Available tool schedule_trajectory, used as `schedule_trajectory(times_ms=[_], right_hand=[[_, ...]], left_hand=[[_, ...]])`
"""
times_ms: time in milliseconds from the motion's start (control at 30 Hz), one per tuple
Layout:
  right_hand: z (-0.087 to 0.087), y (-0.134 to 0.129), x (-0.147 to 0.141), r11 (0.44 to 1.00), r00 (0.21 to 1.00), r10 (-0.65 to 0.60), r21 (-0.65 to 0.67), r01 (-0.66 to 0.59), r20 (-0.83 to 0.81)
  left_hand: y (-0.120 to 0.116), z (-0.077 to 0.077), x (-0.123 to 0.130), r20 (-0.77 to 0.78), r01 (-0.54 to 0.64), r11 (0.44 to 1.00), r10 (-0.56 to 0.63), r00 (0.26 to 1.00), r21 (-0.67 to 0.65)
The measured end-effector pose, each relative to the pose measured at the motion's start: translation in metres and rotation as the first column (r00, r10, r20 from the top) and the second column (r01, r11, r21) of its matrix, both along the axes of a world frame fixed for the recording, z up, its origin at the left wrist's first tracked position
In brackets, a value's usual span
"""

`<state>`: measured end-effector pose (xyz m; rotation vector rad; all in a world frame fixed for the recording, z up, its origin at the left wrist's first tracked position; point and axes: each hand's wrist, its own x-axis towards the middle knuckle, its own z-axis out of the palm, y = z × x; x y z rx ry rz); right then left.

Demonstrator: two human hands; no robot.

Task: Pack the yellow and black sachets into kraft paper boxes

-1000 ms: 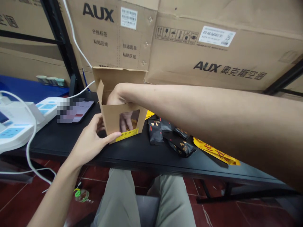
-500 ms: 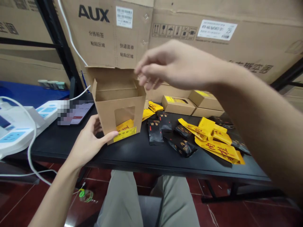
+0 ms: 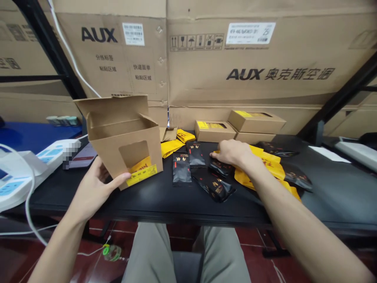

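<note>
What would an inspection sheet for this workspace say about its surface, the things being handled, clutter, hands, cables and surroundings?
Surface: black table, crowded around the middle.
Things being handled: open box, a yellow packet partly visible inside; black packets and yellow packets lie to its right.
Clutter: phone and power strip, left of the box.
Hands: left hand holds the box; right hand is down among the packets, its grip unclear.
Cables: white cables by the power strip.
Surroundings: large cartons behind, smaller closed boxes at the table's back, bottle on the red floor.
</note>
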<state>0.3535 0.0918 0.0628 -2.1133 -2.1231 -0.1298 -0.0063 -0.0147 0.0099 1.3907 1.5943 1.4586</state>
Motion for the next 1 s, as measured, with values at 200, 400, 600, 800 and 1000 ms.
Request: schedule_trajectory(times_ms=[200, 400, 600, 800, 1000], right_hand=[[0.005, -0.008, 0.003, 0.977, 0.998, -0.027, 0.211, 0.015, 0.050], [-0.002, -0.003, 0.019, 0.673, 0.941, 0.299, 0.734, -0.090, -0.158], [-0.015, 0.005, 0.015, 0.698, 0.818, 0.469, 0.707, -0.114, -0.332], [-0.017, 0.005, 0.009, 0.806, 0.767, 0.379, 0.592, 0.001, -0.517], [-0.010, -0.004, 0.009, 0.873, 0.657, 0.360, 0.488, 0.013, -0.662]], left_hand=[[-0.002, 0.005, 0.005, -0.032, -0.046, 0.999, 0.046, 0.998, -0.007], [-0.002, 0.003, 0.004, -0.024, -0.073, 0.997, 0.073, 0.997, 0.000], [0.000, 0.000, 0.001, -0.022, -0.091, 0.995, 0.091, 0.996, 0.030], [-0.001, 0.001, 0.003, -0.025, -0.085, 0.996, 0.086, 0.996, 0.042], [-0.006, 0.009, 0.008, -0.031, -0.058, 0.998, 0.057, 0.998, -0.028]])
